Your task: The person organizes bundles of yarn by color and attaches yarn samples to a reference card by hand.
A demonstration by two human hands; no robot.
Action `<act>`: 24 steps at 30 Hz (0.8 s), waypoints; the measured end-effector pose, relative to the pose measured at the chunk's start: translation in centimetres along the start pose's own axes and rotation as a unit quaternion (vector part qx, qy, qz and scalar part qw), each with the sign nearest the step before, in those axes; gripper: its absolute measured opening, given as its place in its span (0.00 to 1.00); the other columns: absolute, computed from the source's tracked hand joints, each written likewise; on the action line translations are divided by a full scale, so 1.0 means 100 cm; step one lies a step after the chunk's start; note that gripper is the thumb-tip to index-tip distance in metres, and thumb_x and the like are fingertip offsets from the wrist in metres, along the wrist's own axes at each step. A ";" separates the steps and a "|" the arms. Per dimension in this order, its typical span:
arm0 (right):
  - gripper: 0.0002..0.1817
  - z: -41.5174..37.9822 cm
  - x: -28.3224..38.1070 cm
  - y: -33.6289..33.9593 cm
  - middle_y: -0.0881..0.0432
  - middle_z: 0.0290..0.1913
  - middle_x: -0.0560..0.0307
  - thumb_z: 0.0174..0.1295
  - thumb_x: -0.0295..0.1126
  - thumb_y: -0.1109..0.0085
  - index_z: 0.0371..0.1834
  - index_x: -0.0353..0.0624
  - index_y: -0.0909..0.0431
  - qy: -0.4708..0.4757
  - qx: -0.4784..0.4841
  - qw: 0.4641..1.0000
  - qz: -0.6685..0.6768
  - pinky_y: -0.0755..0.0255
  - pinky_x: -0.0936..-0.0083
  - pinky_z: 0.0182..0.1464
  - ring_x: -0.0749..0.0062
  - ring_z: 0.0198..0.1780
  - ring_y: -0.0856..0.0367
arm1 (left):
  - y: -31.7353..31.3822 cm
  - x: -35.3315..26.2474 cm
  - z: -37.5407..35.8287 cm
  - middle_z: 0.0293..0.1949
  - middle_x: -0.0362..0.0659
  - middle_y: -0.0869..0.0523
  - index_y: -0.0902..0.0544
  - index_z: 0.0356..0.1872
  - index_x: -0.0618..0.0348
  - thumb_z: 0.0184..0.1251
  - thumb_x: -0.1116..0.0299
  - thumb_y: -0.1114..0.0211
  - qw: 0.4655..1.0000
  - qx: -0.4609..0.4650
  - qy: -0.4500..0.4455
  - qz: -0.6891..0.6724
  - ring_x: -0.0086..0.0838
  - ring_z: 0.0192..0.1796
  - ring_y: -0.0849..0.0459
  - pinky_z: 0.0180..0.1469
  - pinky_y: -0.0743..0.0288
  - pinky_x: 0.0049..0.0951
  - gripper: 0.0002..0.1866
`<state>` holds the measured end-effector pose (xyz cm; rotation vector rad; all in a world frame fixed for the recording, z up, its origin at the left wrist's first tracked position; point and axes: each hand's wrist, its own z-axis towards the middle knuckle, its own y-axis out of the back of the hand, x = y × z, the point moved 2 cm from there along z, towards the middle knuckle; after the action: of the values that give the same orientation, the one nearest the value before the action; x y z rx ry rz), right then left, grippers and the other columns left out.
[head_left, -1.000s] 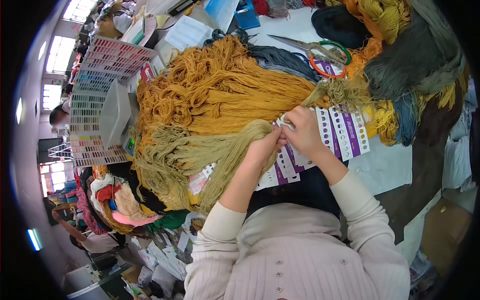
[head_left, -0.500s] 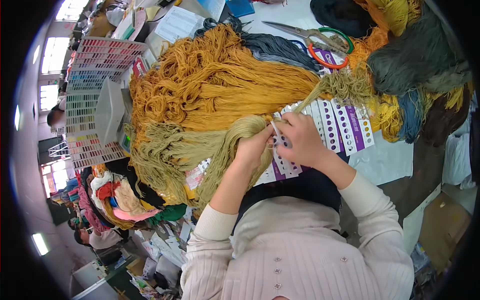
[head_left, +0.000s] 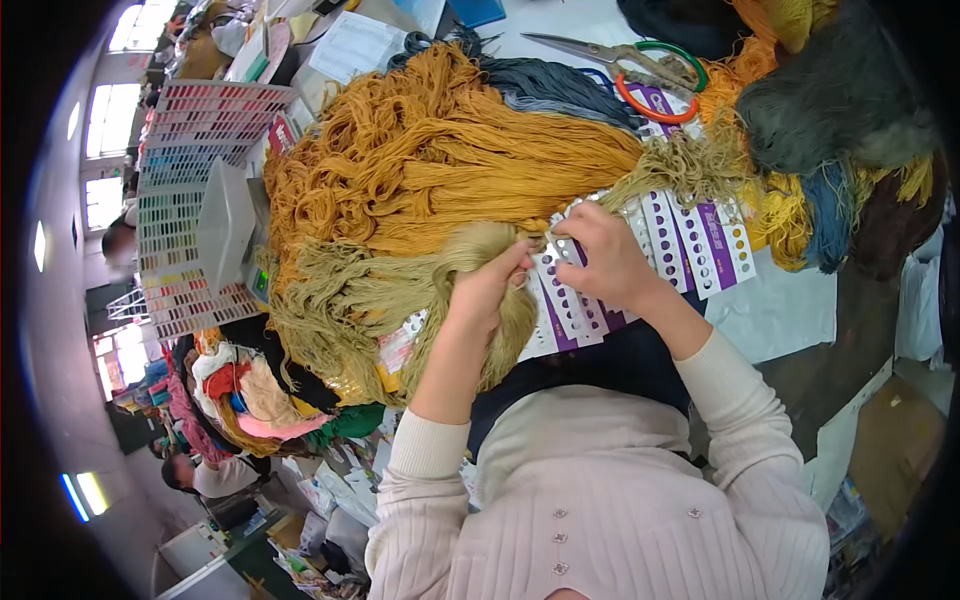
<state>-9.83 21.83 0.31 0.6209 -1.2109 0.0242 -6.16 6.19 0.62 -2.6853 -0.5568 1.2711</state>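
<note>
White worktable [head_left: 540, 45], cluttered, in a busy workshop; shade chart [head_left: 205, 135] stands at left, digital scale [head_left: 260, 282] beside it. Olive yarn hank [head_left: 478, 245] is at the near middle, folded end up, loose strands spread left against a gold yarn pile [head_left: 450, 150]. Left hand [head_left: 485, 288] is clamped on the hank just under the fold. Right hand [head_left: 612, 262] is just right of it, apart, fingers bent over the far ends of the punched shade cards [head_left: 665, 240] — can't tell if they're closed on a card or a strand.

Handling, my read: hank is light for its bulk, soft, limp, no stiffness. Not fragile, but loops should snag and tangle; smooth strands may slide out of a loose grip. Best hold is the gathered neck by the fold, whole bundle in the palm — not the spread tail. Cards look thin and bendable; edges or the solid purple part are the sane grab points.

Count: 1 hank in hand, 1 loose olive bundle [head_left: 690, 168] far right of it, 1 gold pile, 1 pair of scissors [head_left: 580, 45], 1 scale, 1 shade chart. Punched cards: several, fanned and overlapping, exact number not readable.
</note>
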 end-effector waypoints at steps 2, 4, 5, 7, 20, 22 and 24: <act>0.12 -0.002 -0.005 -0.003 0.31 0.28 0.50 0.36 0.27 0.46 0.28 0.36 0.29 0.015 -0.038 0.999 -0.004 0.34 0.70 0.32 0.57 0.30 0.29 | 0.002 0.000 -0.010 0.26 0.38 0.25 0.26 0.33 0.64 0.56 0.73 0.46 0.993 0.007 0.046 -0.108 0.16 0.19 0.33 0.22 0.38 0.14 0.06; 0.10 -0.001 -0.006 -0.004 0.30 0.28 0.51 0.42 0.26 0.47 0.30 0.36 0.31 0.034 -0.073 0.996 -0.024 0.34 0.69 0.32 0.56 0.29 0.28 | -0.001 -0.009 -0.025 0.31 0.37 0.25 0.27 0.38 0.60 0.58 0.73 0.49 0.953 0.066 0.104 -0.277 0.15 0.19 0.33 0.24 0.36 0.15 0.08; 0.10 -0.002 -0.008 -0.005 0.29 0.28 0.51 0.42 0.25 0.48 0.30 0.37 0.31 0.030 -0.079 0.996 -0.017 0.34 0.70 0.32 0.56 0.29 0.28 | -0.002 -0.012 -0.027 0.31 0.37 0.25 0.27 0.38 0.59 0.58 0.74 0.49 0.949 0.081 0.098 -0.288 0.15 0.19 0.33 0.24 0.37 0.15 0.08; 0.09 -0.001 -0.012 -0.009 0.28 0.28 0.51 0.43 0.24 0.50 0.30 0.37 0.31 0.025 -0.087 0.996 0.000 0.34 0.70 0.31 0.56 0.30 0.28 | -0.001 -0.016 -0.031 0.31 0.38 0.25 0.27 0.38 0.58 0.57 0.75 0.50 0.940 0.107 0.082 -0.315 0.15 0.18 0.34 0.24 0.37 0.14 0.08; 0.19 -0.003 -0.002 -0.016 0.35 0.34 0.54 0.37 0.36 0.43 0.35 0.40 0.30 -0.054 -0.033 0.994 -0.087 0.40 0.69 0.37 0.62 0.36 0.31 | 0.046 -0.026 -0.039 0.22 0.39 0.28 0.30 0.31 0.59 0.58 0.68 0.48 0.983 -0.046 0.147 -0.100 0.23 0.18 0.27 0.19 0.34 0.17 0.06; 0.19 -0.003 -0.004 -0.016 0.35 0.34 0.54 0.37 0.36 0.43 0.35 0.41 0.30 -0.047 -0.039 0.994 -0.095 0.42 0.69 0.38 0.63 0.37 0.31 | 0.078 -0.036 -0.058 0.19 0.36 0.32 0.31 0.27 0.57 0.58 0.67 0.48 0.972 -0.021 0.120 -0.203 0.19 0.14 0.34 0.16 0.38 0.16 0.06; 0.19 -0.003 -0.004 -0.018 0.35 0.33 0.55 0.37 0.36 0.43 0.34 0.42 0.29 -0.028 -0.060 0.991 -0.113 0.43 0.70 0.38 0.64 0.37 0.32 | 0.121 -0.054 -0.073 0.16 0.34 0.36 0.34 0.23 0.55 0.59 0.67 0.50 0.980 -0.051 0.032 -0.191 0.16 0.13 0.38 0.14 0.42 0.14 0.08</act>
<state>-9.11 20.63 -0.85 0.6534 -1.1813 -0.2569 -0.33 -6.73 6.07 -2.5157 -1.0917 1.0713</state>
